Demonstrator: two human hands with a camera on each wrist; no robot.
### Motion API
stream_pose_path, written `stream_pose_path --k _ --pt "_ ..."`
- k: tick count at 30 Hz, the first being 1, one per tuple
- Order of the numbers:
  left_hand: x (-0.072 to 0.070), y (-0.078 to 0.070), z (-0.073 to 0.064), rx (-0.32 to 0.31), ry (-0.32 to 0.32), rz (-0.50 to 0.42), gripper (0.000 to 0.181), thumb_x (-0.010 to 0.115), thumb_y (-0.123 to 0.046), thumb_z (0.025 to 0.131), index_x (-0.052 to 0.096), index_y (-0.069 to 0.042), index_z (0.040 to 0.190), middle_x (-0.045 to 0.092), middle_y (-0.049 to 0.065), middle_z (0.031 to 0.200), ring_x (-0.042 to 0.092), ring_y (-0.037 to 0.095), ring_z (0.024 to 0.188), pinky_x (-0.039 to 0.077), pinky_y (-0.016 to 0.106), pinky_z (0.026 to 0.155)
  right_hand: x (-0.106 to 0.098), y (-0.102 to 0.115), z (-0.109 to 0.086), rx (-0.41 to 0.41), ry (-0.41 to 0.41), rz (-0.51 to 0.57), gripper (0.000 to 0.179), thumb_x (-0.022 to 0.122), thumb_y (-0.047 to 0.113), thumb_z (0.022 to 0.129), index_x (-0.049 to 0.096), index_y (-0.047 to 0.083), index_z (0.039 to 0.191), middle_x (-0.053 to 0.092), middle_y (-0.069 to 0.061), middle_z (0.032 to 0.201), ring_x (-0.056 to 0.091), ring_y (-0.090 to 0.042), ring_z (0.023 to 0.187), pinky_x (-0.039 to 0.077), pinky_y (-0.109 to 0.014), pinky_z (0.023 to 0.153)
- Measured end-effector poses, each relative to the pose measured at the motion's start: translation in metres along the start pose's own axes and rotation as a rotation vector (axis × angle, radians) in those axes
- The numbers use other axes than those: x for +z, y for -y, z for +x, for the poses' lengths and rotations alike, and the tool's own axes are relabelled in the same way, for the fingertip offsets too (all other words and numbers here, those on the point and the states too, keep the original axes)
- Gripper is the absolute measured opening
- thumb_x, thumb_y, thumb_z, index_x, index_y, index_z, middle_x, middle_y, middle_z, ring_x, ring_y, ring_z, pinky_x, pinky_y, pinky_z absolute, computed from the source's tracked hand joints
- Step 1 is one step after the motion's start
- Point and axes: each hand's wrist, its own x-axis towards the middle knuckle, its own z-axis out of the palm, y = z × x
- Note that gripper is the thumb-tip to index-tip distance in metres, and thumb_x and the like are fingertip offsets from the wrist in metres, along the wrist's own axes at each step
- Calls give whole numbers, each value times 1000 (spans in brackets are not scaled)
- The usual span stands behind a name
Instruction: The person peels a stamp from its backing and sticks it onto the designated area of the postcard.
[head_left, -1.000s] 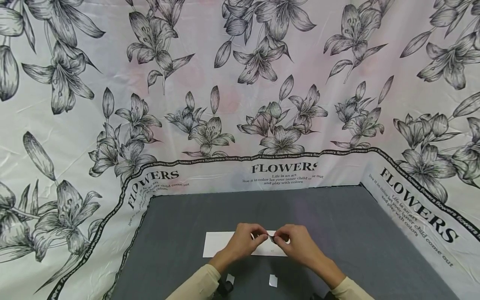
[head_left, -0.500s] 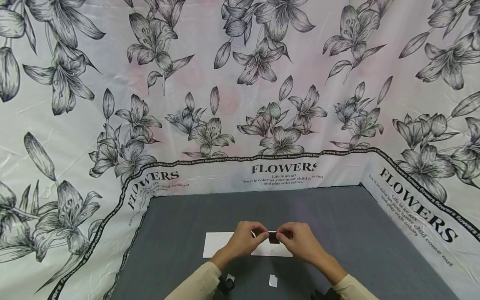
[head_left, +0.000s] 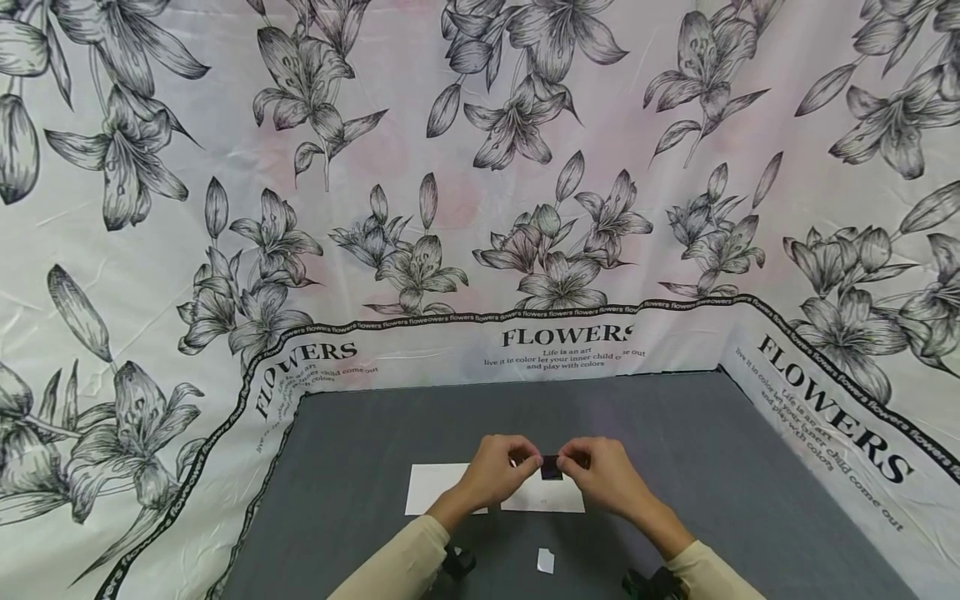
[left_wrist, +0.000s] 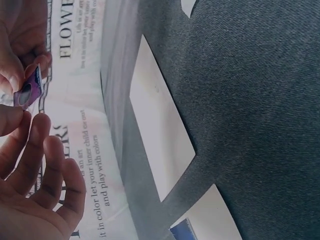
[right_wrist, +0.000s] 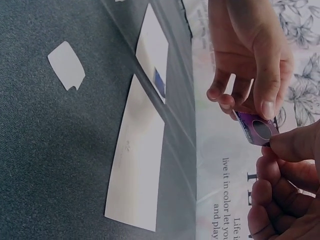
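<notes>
A small purple stamp (left_wrist: 30, 90) with a dark oval on its face is stretched between both hands in mid-air. My left hand (head_left: 495, 471) pinches one edge between thumb and forefinger; the other fingers are loosely bent. At the opposite edge my right hand (head_left: 603, 475) pinches it the same way. From the head view the stamp shows only its dark back, overlapping the right white card (head_left: 543, 500), which lies flat below. Beside that, partly behind the left hand, lies a left white card (head_left: 435, 489) with a blue stamp (right_wrist: 159, 82) at its corner.
A white paper scrap (head_left: 546, 561) lies on the grey cloth surface (head_left: 375, 425) nearer the body. Another scrap shows at the top edge of the right wrist view. A flower-printed curtain (head_left: 480, 200) rises behind and along both sides. Dark wrist straps (head_left: 459, 562) sit below the sleeves.
The stamp has turned from nearly edge-on to flat toward the head camera. Both hands have risen slightly and shifted right. The left arm now covers a second paper scrap.
</notes>
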Motion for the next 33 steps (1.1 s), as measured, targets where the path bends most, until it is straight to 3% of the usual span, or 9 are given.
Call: stream_pose_path --k 9,23,33 --pt "2 1 4 -11 -4 5 11 74 -21 106 83 -14 104 77 -8 88 64 -1 77 53 20 71 0 -2 2 41 -14 2 10 78 13 100 80 20 92 72 11 81 58 -5 70 47 -25 65" --pt "1 0 6 9 -5 7 11 73 -18 106 82 -12 104 78 -5 89 64 -3 77 54 20 71 0 -2 2 44 -26 -1 9 78 15 101 81 20 94 73 11 82 59 -5 71 48 -25 66" --pt "-1 2 5 -15 -37 -10 11 73 -17 105 82 -13 102 79 -2 91 63 0 76 52 21 69 1 -5 -1 31 -16 15 6 78 18 101 82 17 97 75 9 85 62 -4 72 51 -24 66"
